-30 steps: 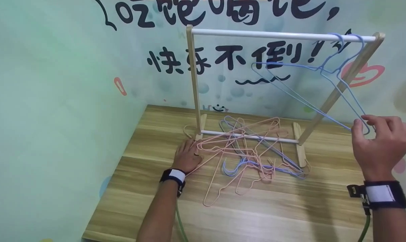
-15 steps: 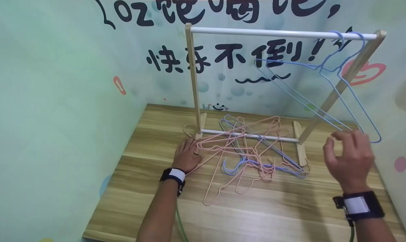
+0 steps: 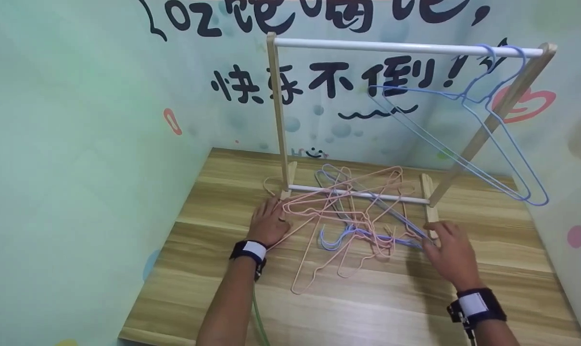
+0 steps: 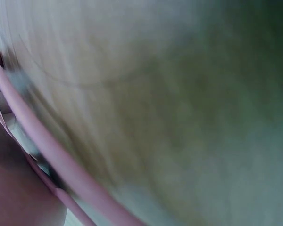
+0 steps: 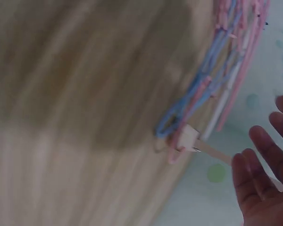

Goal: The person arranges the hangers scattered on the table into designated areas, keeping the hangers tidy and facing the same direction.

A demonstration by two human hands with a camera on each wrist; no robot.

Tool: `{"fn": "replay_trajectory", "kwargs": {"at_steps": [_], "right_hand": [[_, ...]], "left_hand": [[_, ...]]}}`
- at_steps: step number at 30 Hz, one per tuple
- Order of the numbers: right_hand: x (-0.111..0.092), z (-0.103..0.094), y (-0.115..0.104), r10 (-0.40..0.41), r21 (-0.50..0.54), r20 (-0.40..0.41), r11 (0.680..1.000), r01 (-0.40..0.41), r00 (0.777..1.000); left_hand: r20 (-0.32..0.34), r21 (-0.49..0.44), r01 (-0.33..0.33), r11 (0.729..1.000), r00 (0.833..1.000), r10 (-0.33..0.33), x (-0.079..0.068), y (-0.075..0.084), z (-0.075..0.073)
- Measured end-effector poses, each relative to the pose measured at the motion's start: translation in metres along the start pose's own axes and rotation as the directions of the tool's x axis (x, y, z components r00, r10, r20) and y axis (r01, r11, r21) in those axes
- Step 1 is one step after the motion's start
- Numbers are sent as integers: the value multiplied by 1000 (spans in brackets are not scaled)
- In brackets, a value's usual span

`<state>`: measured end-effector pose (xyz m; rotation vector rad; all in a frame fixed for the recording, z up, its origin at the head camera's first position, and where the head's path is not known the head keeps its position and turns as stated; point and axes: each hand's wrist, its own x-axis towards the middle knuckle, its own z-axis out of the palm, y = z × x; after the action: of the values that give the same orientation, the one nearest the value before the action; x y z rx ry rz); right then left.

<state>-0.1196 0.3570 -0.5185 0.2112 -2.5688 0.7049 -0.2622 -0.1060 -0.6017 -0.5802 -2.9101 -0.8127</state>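
Observation:
My left hand [image 3: 270, 226] lies on the wooden left foot of a small clothes rack, its fingers extended beside the pile. Very near in the left wrist view, a pink hanger's wire [image 4: 52, 146] passes by this hand. My right hand [image 3: 453, 252] is at the rack's right foot [image 3: 429, 190], over the end of the blue hangers [image 3: 386, 238]; contact is unclear. In the right wrist view its fingers [image 5: 247, 183] look loosely extended, with nothing between them. Pink hangers [image 3: 290, 211] lie tangled over the blue ones. Two blue hangers [image 3: 520, 158] hang at the right end of the top rail [image 3: 367, 45].
The rack's wooden left post [image 3: 277, 110] and right post [image 3: 504, 105] stand up from the wooden table [image 3: 367, 307], joined low down by a white bar [image 3: 418, 201]. A patterned wall covering [image 3: 103, 120] with black lettering stands behind and to the left.
My right hand has let go of the hanging blue hangers and moved down and left to the rack's right foot. Those hangers have swung slightly right. My left hand has stayed in place.

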Motion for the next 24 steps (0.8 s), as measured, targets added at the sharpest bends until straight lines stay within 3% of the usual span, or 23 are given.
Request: {"fn": "replay_trajectory", "kwargs": {"at_steps": [3, 7, 12, 17, 24], "right_hand": [[-6, 11, 5, 21, 17, 32, 1000, -22, 999], [-12, 23, 12, 32, 17, -16, 999, -31, 999], [-20, 30, 18, 106, -8, -46, 994, -106, 993], [-23, 31, 23, 162, -19, 32, 987, -161, 986], [-24, 32, 26, 207, 9, 86, 978, -209, 974]], "left_hand": [[3, -14, 8, 1000, 1000, -8, 0, 0, 0], [2, -15, 15, 1000, 1000, -15, 0, 2, -1], [23, -35, 40, 999, 999, -39, -1, 10, -7], [46, -50, 70, 996, 997, -68, -3, 15, -11], [38, -24, 50, 998, 998, -49, -3, 14, -10]]}}
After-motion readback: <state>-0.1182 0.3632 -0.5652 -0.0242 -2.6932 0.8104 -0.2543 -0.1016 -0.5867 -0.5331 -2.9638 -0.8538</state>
